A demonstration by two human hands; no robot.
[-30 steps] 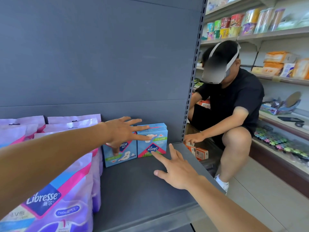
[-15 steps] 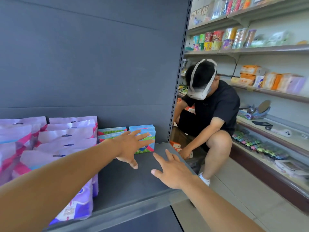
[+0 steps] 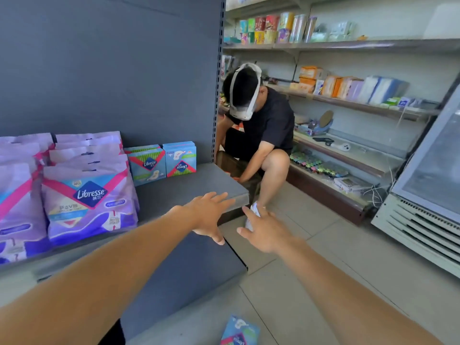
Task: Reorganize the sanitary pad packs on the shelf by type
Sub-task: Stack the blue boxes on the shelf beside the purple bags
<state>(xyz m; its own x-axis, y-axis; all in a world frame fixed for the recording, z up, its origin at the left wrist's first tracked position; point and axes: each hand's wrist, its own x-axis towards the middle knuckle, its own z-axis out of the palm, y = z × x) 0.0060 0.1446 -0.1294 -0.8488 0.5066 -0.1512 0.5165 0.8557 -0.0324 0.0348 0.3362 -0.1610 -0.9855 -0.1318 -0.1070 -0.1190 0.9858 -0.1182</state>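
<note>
Blue Libresse boxes (image 3: pixel 160 160) now stand side by side at the shelf (image 3: pixel 189 188) back. Both hands, left hand (image 3: pixel 207 215) and right hand (image 3: pixel 267 232), have withdrawn, fingers apart, holding nothing. Another blue pack (image 3: pixel 240 331) awaits on the floor.

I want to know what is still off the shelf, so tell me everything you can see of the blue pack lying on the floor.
The small blue sanitary pad pack lies flat on the grey tiled floor at the bottom edge of the picture, which cuts it off. It looks like glossy plastic wrap, light blue with a white pad drawing, a pink-edged dark diamond logo and a green patch. It sits in front of the grey shelf's base. Neither hand touches it.
</note>
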